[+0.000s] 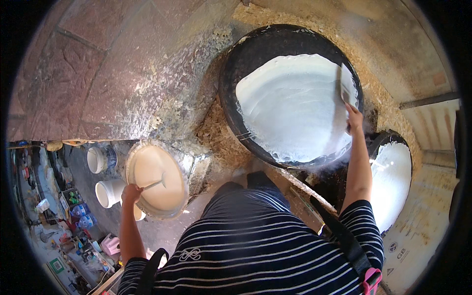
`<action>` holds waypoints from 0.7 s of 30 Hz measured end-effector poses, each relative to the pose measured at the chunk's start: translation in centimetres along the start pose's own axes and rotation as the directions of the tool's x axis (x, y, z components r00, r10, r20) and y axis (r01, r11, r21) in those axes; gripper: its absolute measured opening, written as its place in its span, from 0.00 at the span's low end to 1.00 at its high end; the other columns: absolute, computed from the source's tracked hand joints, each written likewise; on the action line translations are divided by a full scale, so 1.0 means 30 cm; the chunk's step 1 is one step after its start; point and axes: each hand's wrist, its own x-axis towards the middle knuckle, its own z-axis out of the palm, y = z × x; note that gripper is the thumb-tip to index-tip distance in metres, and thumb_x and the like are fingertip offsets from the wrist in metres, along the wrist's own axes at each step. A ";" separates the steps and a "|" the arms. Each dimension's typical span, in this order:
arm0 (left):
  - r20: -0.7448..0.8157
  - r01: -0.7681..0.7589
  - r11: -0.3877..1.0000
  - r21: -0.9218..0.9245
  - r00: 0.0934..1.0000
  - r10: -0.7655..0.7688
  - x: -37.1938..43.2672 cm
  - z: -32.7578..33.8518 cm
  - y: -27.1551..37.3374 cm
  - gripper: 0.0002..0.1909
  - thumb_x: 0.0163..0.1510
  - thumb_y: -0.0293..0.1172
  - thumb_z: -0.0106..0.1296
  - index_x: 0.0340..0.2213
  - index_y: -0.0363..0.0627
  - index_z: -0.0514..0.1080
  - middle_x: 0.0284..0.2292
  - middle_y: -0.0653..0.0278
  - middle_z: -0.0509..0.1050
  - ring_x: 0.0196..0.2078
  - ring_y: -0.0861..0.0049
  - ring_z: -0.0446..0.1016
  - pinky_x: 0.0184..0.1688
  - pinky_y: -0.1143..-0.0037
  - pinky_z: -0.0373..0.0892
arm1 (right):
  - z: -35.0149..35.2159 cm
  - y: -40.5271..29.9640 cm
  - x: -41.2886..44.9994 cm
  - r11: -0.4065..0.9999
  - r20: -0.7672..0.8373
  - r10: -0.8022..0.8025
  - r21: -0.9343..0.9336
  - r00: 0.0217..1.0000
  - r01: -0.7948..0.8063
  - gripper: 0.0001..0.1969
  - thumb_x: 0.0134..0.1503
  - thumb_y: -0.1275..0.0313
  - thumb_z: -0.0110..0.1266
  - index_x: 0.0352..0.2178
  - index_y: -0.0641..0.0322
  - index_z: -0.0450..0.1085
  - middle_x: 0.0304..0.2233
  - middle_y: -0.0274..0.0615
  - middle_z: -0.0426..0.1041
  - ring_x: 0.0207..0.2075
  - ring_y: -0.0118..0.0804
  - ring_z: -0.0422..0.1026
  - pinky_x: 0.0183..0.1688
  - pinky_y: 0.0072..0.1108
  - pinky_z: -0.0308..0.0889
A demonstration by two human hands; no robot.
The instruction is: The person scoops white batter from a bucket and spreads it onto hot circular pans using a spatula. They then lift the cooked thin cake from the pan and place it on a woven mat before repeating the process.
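My right hand (354, 117) grips a flat scraper (345, 81), its blade against the right side of a white batter layer (295, 107). That layer covers most of a large round black griddle (274, 40), leaving a dark band at the far side. To the left, my left hand (131, 193) is closed around the handle of a ladle (155, 183). The ladle's head rests at the surface of a pale beige batter (156, 162) in a wide round tub (133, 156). The ladle's bowl is partly hidden in the liquid.
A second round griddle (381, 137) with a white layer (391, 184) is at right, close to my right arm. Wood-chip-like material (223, 129) surrounds the large griddle. White buckets (107, 193) stand left of the tub. Clutter and blue-tinted water bottles (86, 221) lie beyond. Steam rises near the griddle's front edge.
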 end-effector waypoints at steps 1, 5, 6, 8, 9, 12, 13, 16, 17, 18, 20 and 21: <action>0.018 0.030 1.000 -0.009 0.999 -0.030 -0.001 -0.002 0.001 0.18 0.44 0.50 0.53 0.24 0.46 0.75 0.27 0.56 0.75 0.33 0.61 0.73 0.35 0.67 0.68 | 0.052 -0.016 -0.025 0.989 0.110 0.021 0.141 0.994 -0.037 0.19 0.47 0.65 0.56 0.39 0.66 0.69 0.24 0.31 0.73 0.18 0.29 0.67 0.21 0.20 0.64; 0.002 0.024 0.999 -0.023 1.000 -0.024 0.002 -0.013 0.015 0.17 0.44 0.49 0.54 0.24 0.46 0.75 0.28 0.56 0.75 0.34 0.61 0.73 0.35 0.66 0.68 | 0.362 -0.101 -0.359 0.775 0.446 -0.458 -0.224 0.769 0.591 0.15 0.49 0.64 0.49 0.36 0.62 0.70 0.34 0.53 0.71 0.33 0.47 0.72 0.34 0.30 0.66; 0.001 0.029 0.999 -0.037 1.000 -0.029 0.004 -0.014 0.020 0.17 0.45 0.49 0.54 0.24 0.46 0.75 0.28 0.56 0.75 0.34 0.61 0.73 0.35 0.66 0.68 | 0.416 -0.125 -0.454 0.767 0.506 -0.310 -0.367 0.805 0.527 0.13 0.49 0.64 0.49 0.35 0.58 0.71 0.34 0.50 0.71 0.33 0.48 0.71 0.35 0.31 0.67; -0.006 0.031 0.999 -0.040 1.000 -0.031 0.008 -0.012 0.026 0.17 0.45 0.49 0.53 0.25 0.46 0.75 0.28 0.55 0.75 0.34 0.61 0.73 0.35 0.66 0.68 | 0.495 -0.194 -0.520 0.490 0.573 -0.411 -0.517 0.709 0.702 0.14 0.47 0.64 0.52 0.37 0.51 0.67 0.33 0.46 0.70 0.30 0.49 0.71 0.34 0.35 0.67; -0.013 0.028 0.999 -0.032 0.999 -0.029 0.008 -0.008 0.028 0.18 0.45 0.49 0.53 0.25 0.46 0.75 0.28 0.55 0.75 0.34 0.61 0.73 0.36 0.66 0.68 | 0.494 -0.209 -0.527 0.423 0.636 -0.357 -0.543 0.684 0.726 0.16 0.46 0.65 0.53 0.39 0.50 0.65 0.33 0.45 0.69 0.30 0.49 0.71 0.34 0.36 0.66; -0.011 0.005 0.998 0.067 1.000 -0.004 0.007 0.002 0.026 0.19 0.45 0.50 0.52 0.24 0.46 0.75 0.28 0.56 0.75 0.33 0.61 0.73 0.36 0.67 0.68 | 0.387 -0.224 -0.323 0.489 0.331 -0.533 -0.630 0.778 0.603 0.17 0.47 0.65 0.52 0.41 0.50 0.64 0.34 0.44 0.69 0.33 0.47 0.71 0.34 0.36 0.65; -0.021 -0.015 0.994 0.110 1.000 0.018 0.006 0.004 0.024 0.19 0.45 0.51 0.52 0.24 0.46 0.75 0.28 0.56 0.75 0.33 0.61 0.73 0.36 0.67 0.68 | 0.320 -0.206 -0.226 0.529 0.213 -0.587 -0.630 0.781 0.569 0.18 0.47 0.64 0.52 0.42 0.50 0.64 0.35 0.42 0.70 0.34 0.47 0.71 0.35 0.36 0.65; -0.011 0.010 1.000 0.007 1.000 -0.010 -0.003 0.006 0.015 0.19 0.45 0.51 0.52 0.24 0.45 0.75 0.28 0.56 0.75 0.33 0.61 0.73 0.36 0.66 0.68 | 0.072 -0.102 -0.010 0.782 -0.046 -0.436 -0.514 0.899 0.353 0.19 0.45 0.63 0.56 0.40 0.53 0.70 0.32 0.44 0.74 0.30 0.41 0.72 0.33 0.28 0.67; -0.021 0.002 1.000 0.000 1.000 -0.002 -0.004 0.004 0.014 0.19 0.45 0.50 0.52 0.24 0.45 0.75 0.27 0.56 0.75 0.33 0.61 0.73 0.36 0.66 0.68 | 0.032 -0.091 0.047 0.861 -0.171 -0.326 -0.459 0.930 0.217 0.19 0.45 0.63 0.57 0.40 0.56 0.71 0.30 0.42 0.75 0.28 0.38 0.73 0.31 0.25 0.67; -0.018 0.017 1.000 -0.009 1.000 -0.017 -0.005 0.003 0.012 0.19 0.45 0.50 0.52 0.24 0.45 0.75 0.27 0.56 0.75 0.33 0.61 0.73 0.36 0.66 0.68 | 0.019 -0.088 0.082 0.926 -0.100 -0.263 -0.305 0.959 0.222 0.19 0.46 0.63 0.57 0.40 0.57 0.70 0.29 0.40 0.74 0.26 0.35 0.71 0.29 0.23 0.65; 0.003 0.028 1.000 -0.009 1.000 -0.028 -0.003 -0.002 0.011 0.19 0.45 0.50 0.52 0.24 0.45 0.75 0.27 0.55 0.75 0.33 0.61 0.73 0.36 0.66 0.68 | 0.052 -0.095 0.054 0.999 0.006 -0.039 -0.019 0.999 0.039 0.19 0.47 0.63 0.56 0.40 0.61 0.70 0.27 0.36 0.73 0.23 0.28 0.68 0.27 0.19 0.63; 0.025 0.024 1.000 0.003 0.999 -0.024 0.000 -0.005 0.013 0.19 0.45 0.50 0.52 0.24 0.45 0.75 0.27 0.56 0.75 0.33 0.61 0.73 0.36 0.66 0.68 | 0.108 -0.119 0.017 0.993 0.122 -0.042 0.119 0.992 0.028 0.18 0.49 0.62 0.55 0.37 0.64 0.71 0.25 0.32 0.71 0.21 0.21 0.63 0.24 0.14 0.60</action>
